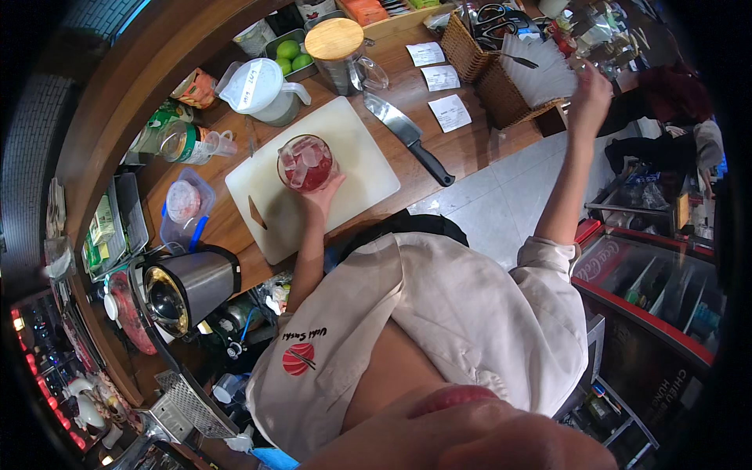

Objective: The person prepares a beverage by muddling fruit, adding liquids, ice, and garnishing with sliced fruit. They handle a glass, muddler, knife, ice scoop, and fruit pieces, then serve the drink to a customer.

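On the left, my left hand [323, 191] is wrapped around the lower side of a clear glass [304, 164] with red drink and ice pieces. The glass is over a white cutting board [352, 153]. To the board's right lies a kitchen knife [411, 132] with a black handle. My right hand [590, 94] is raised at the upper right, beside a bundle of thin white wrapped items [537, 73], possibly straws, standing in a wicker basket [505, 97]. Its fingers are bent, and whether they hold one of these is unclear.
A lidded plastic pitcher [261, 91], a wooden-lidded jug [338, 56] and limes [289, 51] line the counter's back. Printed slips [449, 113] lie by the baskets. A plastic tub [188, 205] and steel appliance [200, 285] are at left. A person [658, 108] stands at far right.
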A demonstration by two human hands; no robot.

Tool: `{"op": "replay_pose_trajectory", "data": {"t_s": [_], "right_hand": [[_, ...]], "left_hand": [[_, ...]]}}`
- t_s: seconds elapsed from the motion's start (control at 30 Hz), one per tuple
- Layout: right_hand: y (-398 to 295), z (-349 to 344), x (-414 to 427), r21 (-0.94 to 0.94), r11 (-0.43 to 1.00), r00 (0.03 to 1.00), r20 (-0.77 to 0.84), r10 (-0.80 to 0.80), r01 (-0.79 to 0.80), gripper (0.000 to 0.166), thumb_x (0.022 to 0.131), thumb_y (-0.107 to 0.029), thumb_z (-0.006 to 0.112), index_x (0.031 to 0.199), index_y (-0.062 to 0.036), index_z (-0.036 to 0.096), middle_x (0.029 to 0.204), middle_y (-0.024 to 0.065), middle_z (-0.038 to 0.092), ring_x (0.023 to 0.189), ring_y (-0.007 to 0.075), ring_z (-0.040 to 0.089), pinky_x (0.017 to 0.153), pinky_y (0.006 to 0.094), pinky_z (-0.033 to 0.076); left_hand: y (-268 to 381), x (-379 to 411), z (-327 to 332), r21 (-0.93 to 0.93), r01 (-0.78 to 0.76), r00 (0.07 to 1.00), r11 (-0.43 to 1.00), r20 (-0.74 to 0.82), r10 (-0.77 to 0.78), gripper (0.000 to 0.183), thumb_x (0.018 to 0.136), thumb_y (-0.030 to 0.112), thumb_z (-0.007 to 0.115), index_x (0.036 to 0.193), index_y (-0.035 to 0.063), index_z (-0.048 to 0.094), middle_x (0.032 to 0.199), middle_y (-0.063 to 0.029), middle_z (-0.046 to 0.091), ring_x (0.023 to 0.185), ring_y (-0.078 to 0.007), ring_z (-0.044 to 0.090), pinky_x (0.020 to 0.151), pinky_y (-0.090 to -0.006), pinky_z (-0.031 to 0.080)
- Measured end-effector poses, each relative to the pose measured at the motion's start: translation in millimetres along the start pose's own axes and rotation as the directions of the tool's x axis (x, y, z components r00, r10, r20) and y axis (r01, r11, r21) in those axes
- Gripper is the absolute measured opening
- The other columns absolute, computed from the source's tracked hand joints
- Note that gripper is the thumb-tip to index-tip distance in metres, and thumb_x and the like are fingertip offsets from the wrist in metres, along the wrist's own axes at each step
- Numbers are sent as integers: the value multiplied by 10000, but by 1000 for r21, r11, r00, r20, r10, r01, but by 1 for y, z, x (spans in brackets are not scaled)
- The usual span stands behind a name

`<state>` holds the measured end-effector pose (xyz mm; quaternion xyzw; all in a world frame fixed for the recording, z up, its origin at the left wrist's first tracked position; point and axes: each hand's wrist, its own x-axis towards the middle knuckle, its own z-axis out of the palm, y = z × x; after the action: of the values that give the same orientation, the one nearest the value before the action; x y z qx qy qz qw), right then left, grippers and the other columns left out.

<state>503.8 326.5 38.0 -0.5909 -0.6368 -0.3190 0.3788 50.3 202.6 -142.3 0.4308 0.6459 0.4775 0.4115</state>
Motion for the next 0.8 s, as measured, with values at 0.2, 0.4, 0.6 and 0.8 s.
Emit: {"op": "replay_pose_trajectory", "data": {"t_s": [0.2, 0.4, 0.6, 0.8], "right_hand": [[3, -175, 26, 166, 986, 953, -302, 30, 22, 155, 817, 50, 527, 969, 83, 535, 931, 163, 599, 760, 190, 601, 700, 238, 503], [-109, -158, -12, 417, 886, 972, 196, 130, -202, 206, 756, -161, 676, 869, -6, 602, 751, 82, 618, 651, 161, 600, 581, 250, 480], [-144, 59, -21, 473, 878, 929, 351, -116, -69, 139, 834, -159, 531, 835, -63, 430, 692, 159, 550, 668, 366, 558, 539, 441, 431], [-136, 131, -16, 337, 941, 861, 465, -205, 42, 102, 807, -105, 474, 891, -51, 454, 697, 165, 572, 636, 353, 586, 545, 442, 463]], "left_hand": [[7, -28, -48, -222, -280, 958, 934, -3, 287, 500, 710, 4, 662, 1158, 9, 441, 1248, -88, 400, 1173, -191, 399, 985, -348, 316], [80, -17, -80, -90, -396, 894, 914, -265, 361, 333, 822, -11, 514, 1148, 9, 451, 1258, -126, 405, 1153, -214, 427, 990, -358, 323], [158, -2, -52, -150, -698, 710, 700, -276, 648, 270, 812, -32, 491, 1080, -23, 464, 1213, -150, 396, 1138, -268, 437, 1000, -412, 328], [159, -18, -51, -150, -729, 677, 668, -304, 670, 258, 817, -22, 499, 1074, -20, 469, 1205, -157, 410, 1121, -280, 457, 963, -403, 374]]}}
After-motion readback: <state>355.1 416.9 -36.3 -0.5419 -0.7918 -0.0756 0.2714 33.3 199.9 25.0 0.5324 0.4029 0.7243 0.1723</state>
